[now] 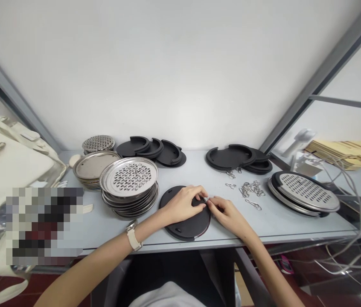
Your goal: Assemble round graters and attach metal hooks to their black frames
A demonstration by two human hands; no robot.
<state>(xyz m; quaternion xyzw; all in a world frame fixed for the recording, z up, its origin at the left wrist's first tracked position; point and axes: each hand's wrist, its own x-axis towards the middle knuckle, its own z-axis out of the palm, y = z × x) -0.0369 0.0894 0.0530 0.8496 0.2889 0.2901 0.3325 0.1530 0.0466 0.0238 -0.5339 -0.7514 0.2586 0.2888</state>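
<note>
Black round disc (186,224) flat on grey table (103,232), near front edge. Left hand (187,204), watch (132,234) at wrist, lies over disc, fingers bent; cannot tell whether they grasp anything. Right hand (228,214) at disc's right rim, fingertips close together, meeting the left's; any grip between them too small to tell. Left of disc: stacked metal grater discs (132,177). Beyond, to the right: loose wire clips (249,188), black round holders (228,157). Far right: slotted metal disc (308,191) atop others.
</note>
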